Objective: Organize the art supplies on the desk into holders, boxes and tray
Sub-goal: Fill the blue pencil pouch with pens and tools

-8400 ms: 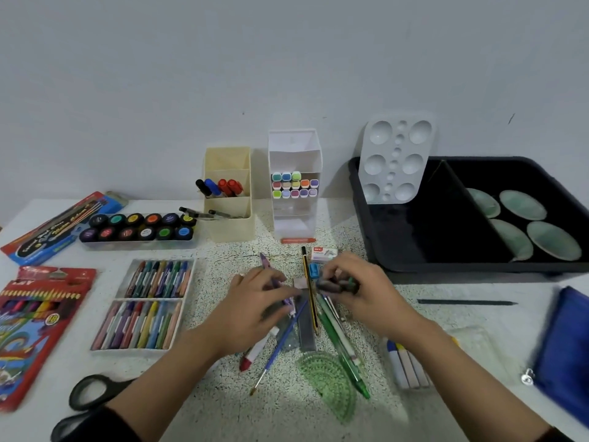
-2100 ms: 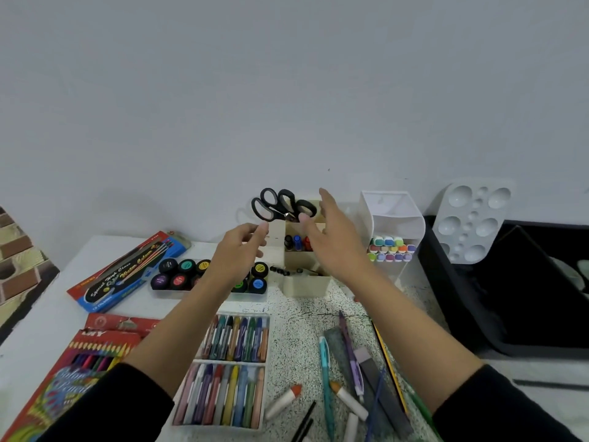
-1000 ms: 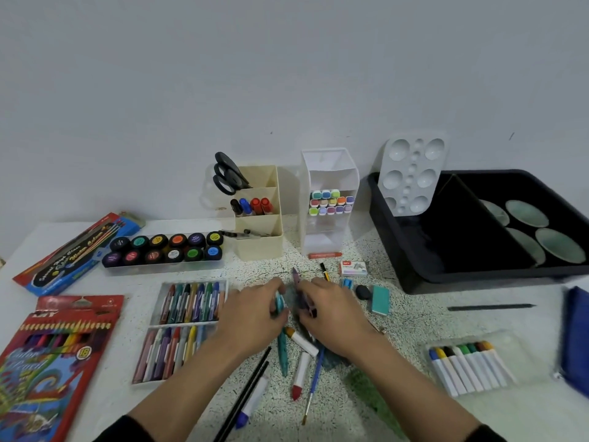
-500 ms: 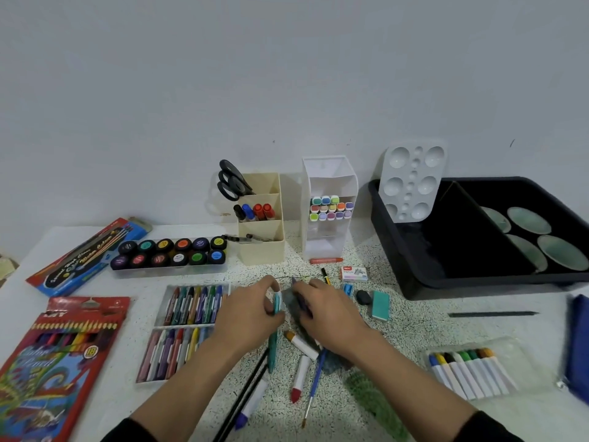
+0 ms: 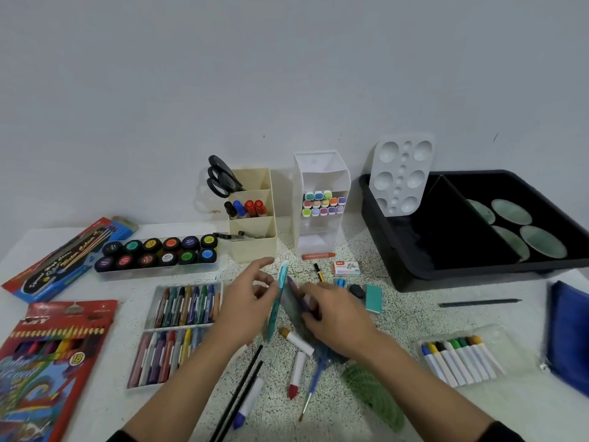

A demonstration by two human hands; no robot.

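Loose pens, markers and brushes lie in the middle of the speckled desk [image 5: 414,317]. My left hand [image 5: 243,304] pinches a teal pen [image 5: 279,295], tilted with its tip up off the desk. Just to its right, my right hand [image 5: 334,317] grips a purple pen [image 5: 299,298] together with a clear ruler [image 5: 288,296]. Behind them stand a cream holder [image 5: 253,244] with black scissors [image 5: 220,180] and markers, and a white holder [image 5: 322,244] with pastel markers. A black tray [image 5: 398,250] sits at the right.
A white palette [image 5: 401,173] leans in the tray. Paint pots [image 5: 159,250], a crayon box [image 5: 181,314] and a pencil box [image 5: 47,362] fill the left. Two black pencils [image 5: 236,400], white markers [image 5: 296,371], a green protractor [image 5: 376,393], a marker set [image 5: 459,358] and a blue pouch [image 5: 570,330] lie near.
The scissors went into the cream holder about two seconds ago. Since then both hands came down to the loose pile; my left hand has now raised the teal pen's tip off the desk.
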